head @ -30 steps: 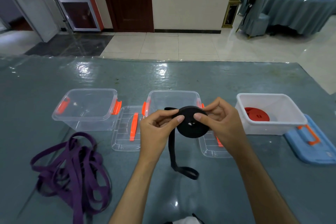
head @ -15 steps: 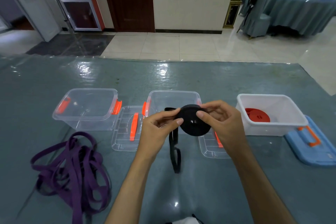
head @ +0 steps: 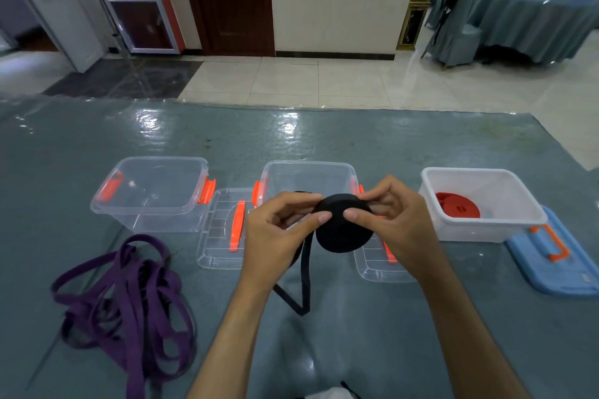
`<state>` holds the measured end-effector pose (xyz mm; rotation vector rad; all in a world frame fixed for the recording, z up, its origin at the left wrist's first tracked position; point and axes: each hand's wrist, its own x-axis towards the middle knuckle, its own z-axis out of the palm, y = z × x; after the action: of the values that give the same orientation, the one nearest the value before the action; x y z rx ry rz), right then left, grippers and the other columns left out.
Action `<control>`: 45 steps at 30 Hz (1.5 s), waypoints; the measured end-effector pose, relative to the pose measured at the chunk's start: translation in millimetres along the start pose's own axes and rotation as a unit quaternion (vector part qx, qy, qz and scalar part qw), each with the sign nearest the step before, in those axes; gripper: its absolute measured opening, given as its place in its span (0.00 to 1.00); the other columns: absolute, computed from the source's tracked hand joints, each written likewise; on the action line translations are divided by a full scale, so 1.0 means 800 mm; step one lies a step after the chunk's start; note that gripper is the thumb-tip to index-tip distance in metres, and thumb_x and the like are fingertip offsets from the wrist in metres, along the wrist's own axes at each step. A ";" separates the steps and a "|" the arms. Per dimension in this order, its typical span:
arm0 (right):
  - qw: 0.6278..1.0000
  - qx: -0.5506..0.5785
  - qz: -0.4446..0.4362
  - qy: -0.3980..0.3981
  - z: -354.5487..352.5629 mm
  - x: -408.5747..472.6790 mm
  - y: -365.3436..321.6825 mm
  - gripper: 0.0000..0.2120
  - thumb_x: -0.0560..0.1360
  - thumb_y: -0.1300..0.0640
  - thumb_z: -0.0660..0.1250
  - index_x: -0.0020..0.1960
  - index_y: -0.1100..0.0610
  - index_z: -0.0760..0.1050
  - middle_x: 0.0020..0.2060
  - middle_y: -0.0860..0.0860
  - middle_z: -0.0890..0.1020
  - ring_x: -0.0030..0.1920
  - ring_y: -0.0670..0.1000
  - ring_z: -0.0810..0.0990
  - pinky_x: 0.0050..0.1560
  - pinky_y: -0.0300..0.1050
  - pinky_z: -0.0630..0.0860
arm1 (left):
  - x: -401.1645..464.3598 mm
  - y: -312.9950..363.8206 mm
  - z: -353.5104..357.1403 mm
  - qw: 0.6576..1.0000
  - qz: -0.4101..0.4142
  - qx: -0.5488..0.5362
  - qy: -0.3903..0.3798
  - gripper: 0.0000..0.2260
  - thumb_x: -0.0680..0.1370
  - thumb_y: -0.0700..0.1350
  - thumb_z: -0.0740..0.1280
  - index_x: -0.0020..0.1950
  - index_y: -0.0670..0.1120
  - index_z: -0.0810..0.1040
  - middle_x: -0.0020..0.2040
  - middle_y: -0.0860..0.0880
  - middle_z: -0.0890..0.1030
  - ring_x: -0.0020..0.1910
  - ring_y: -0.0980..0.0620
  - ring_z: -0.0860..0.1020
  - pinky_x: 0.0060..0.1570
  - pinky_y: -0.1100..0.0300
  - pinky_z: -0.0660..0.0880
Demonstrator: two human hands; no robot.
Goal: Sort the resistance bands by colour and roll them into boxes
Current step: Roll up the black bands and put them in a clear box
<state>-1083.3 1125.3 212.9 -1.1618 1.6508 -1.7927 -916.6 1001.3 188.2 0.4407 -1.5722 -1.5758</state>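
Observation:
I hold a black resistance band (head: 343,230) wound into a thick disc above the table, in front of the middle clear box (head: 308,176). My left hand (head: 278,236) pinches its left side and my right hand (head: 393,223) grips its right side. A short loose tail of the black band hangs down to the table. A tangled purple band (head: 129,304) lies loose at the front left. A rolled red band (head: 457,209) lies inside the white box (head: 486,227) on the right. The left clear box (head: 152,194) holds nothing.
Two clear lids with orange handles (head: 223,230) (head: 379,266) lie on the table before the clear boxes. A blue lid (head: 557,259) lies right of the white box. The grey table's far edge (head: 324,110) gives onto a tiled floor.
The loose black tail has grown shorter as the roll has been wound up, and its end has lifted and shifted. The hands stay in about the same place.

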 end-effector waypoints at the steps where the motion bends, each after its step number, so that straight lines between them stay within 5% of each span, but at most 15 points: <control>1: 1.000 -0.015 -0.017 0.019 0.001 0.000 -0.001 0.14 0.67 0.58 0.83 0.44 0.45 0.81 0.44 0.52 0.88 0.46 0.51 0.89 0.46 0.41 0.84 | 0.000 0.000 0.003 1.000 -0.001 0.000 -0.001 0.12 0.74 0.40 0.81 0.55 0.52 0.89 0.53 0.47 0.89 0.56 0.46 0.88 0.58 0.59 0.82; 5: 0.997 -0.026 -0.070 0.024 0.004 0.001 -0.004 0.14 0.71 0.61 0.81 0.52 0.48 0.83 0.47 0.45 0.88 0.48 0.45 0.88 0.47 0.34 0.82 | 0.002 0.002 0.001 0.999 0.005 0.018 -0.027 0.16 0.75 0.36 0.78 0.59 0.52 0.88 0.56 0.49 0.88 0.58 0.48 0.87 0.59 0.59 0.82; 10: 1.000 -0.008 -0.021 -0.021 0.000 0.005 -0.003 0.16 0.68 0.60 0.82 0.52 0.52 0.80 0.49 0.51 0.88 0.49 0.53 0.89 0.45 0.43 0.85 | 0.001 0.000 0.003 0.999 0.021 -0.007 0.046 0.14 0.73 0.38 0.81 0.55 0.53 0.89 0.51 0.49 0.89 0.53 0.50 0.88 0.54 0.61 0.83; 15: 0.998 -0.036 -0.054 0.025 0.006 0.004 0.006 0.21 0.71 0.62 0.81 0.58 0.44 0.82 0.48 0.47 0.87 0.49 0.49 0.88 0.47 0.42 0.85 | 0.004 -0.009 -0.004 1.000 -0.011 -0.009 0.000 0.17 0.74 0.39 0.80 0.58 0.56 0.88 0.57 0.50 0.88 0.58 0.50 0.87 0.58 0.62 0.81; 22: 0.999 -0.033 -0.018 0.013 0.004 -0.001 0.011 0.21 0.70 0.63 0.82 0.58 0.50 0.80 0.53 0.48 0.88 0.54 0.52 0.88 0.49 0.49 0.86 | 0.001 -0.017 0.001 0.999 0.000 0.003 0.048 0.13 0.73 0.43 0.82 0.55 0.55 0.88 0.53 0.49 0.89 0.54 0.49 0.88 0.54 0.63 0.82; 26: 0.997 -0.022 -0.054 0.047 0.015 -0.004 0.008 0.21 0.71 0.68 0.79 0.60 0.51 0.81 0.54 0.43 0.87 0.55 0.47 0.87 0.49 0.41 0.85 | 0.004 -0.015 -0.006 1.000 -0.022 0.001 0.002 0.16 0.76 0.39 0.79 0.62 0.54 0.87 0.57 0.50 0.88 0.59 0.49 0.86 0.59 0.62 0.81; 32: 0.998 0.012 0.013 0.057 0.019 -0.009 0.023 0.19 0.69 0.68 0.81 0.52 0.57 0.75 0.50 0.55 0.87 0.53 0.52 0.88 0.51 0.51 0.86 | 0.002 -0.017 -0.010 0.998 0.001 0.037 0.048 0.11 0.74 0.43 0.81 0.54 0.54 0.88 0.52 0.51 0.89 0.54 0.51 0.88 0.53 0.65 0.82; 37: 0.998 0.002 -0.025 0.053 0.027 -0.006 0.015 0.20 0.70 0.68 0.80 0.56 0.52 0.79 0.50 0.52 0.86 0.53 0.51 0.87 0.50 0.45 0.85 | 0.000 -0.019 -0.009 0.999 -0.010 0.009 0.044 0.15 0.75 0.38 0.79 0.58 0.54 0.88 0.56 0.51 0.89 0.59 0.50 0.86 0.59 0.60 0.82; 40: 1.000 -0.008 -0.013 0.022 0.024 -0.006 0.017 0.20 0.72 0.67 0.80 0.58 0.52 0.78 0.52 0.52 0.86 0.56 0.54 0.86 0.55 0.53 0.85 | 0.003 -0.018 -0.012 0.999 -0.019 -0.007 0.041 0.15 0.74 0.39 0.80 0.59 0.52 0.88 0.56 0.49 0.89 0.59 0.49 0.87 0.59 0.60 0.81; 45: 0.999 -0.007 0.031 -0.032 0.009 0.002 0.015 0.22 0.71 0.60 0.82 0.58 0.48 0.76 0.49 0.56 0.87 0.49 0.58 0.89 0.46 0.58 0.87 | 0.000 -0.019 -0.008 0.997 -0.010 0.010 0.080 0.12 0.72 0.41 0.82 0.52 0.53 0.88 0.51 0.48 0.89 0.54 0.48 0.88 0.55 0.59 0.83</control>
<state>-1080.6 1117.5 201.3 -1.1499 1.6470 -1.6922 -916.4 995.5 173.1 0.5810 -1.4673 -1.5027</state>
